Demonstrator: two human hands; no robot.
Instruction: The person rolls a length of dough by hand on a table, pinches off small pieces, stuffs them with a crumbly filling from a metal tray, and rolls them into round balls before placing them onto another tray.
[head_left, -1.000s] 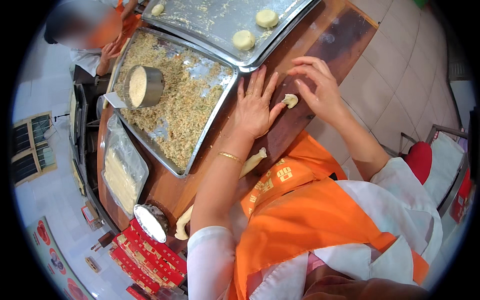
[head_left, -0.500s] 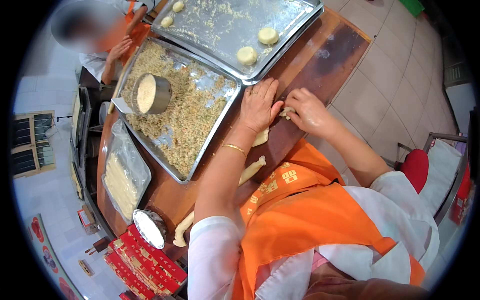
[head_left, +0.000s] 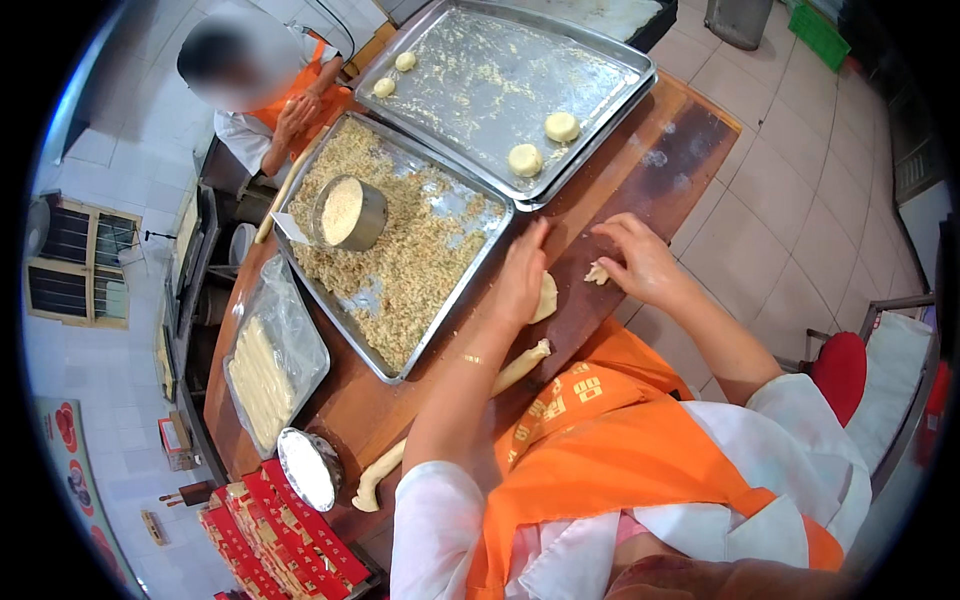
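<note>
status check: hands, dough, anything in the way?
Left hand flat on a dough piece. Right hand touching a small dough bit. Dough rope under the left forearm; crumb tray close beside it.

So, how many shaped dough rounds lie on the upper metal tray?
4. Two dough rounds sit near the upper metal tray's right edge, two smaller ones at its far left corner. None seems hidden.
</note>
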